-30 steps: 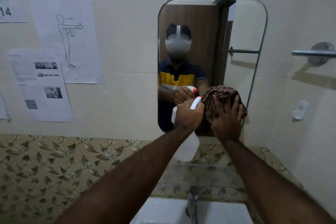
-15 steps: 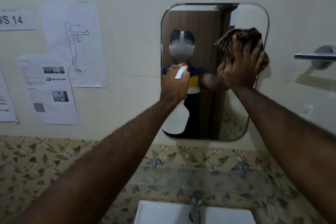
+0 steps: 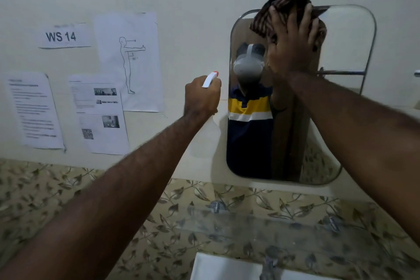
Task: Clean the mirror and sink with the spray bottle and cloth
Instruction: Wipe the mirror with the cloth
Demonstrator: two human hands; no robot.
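A rounded rectangular mirror (image 3: 341,120) hangs on the cream wall at the right. My right hand (image 3: 292,45) presses a brown striped cloth (image 3: 279,10) flat against the mirror's top left corner, and the cloth pokes above the frame. My left hand (image 3: 201,96) holds a white spray bottle (image 3: 208,136) with a red-tipped nozzle just left of the mirror, at mid height. The bottle's body hangs below my fist against the wall. The white sink (image 3: 222,267) shows at the bottom edge, with the tap (image 3: 268,268) partly cut off.
A glass shelf (image 3: 261,227) on metal brackets juts out between the mirror and the sink, over leaf-patterned tiles. Paper sheets (image 3: 100,113) and a "WS 14" sign (image 3: 61,36) are taped to the wall at left. A towel rail end (image 3: 417,73) shows at far right.
My right hand has swept the cloth from the mirror's lower part up to its top and across to the top left corner. My left hand with the bottle has shifted left, off the mirror.
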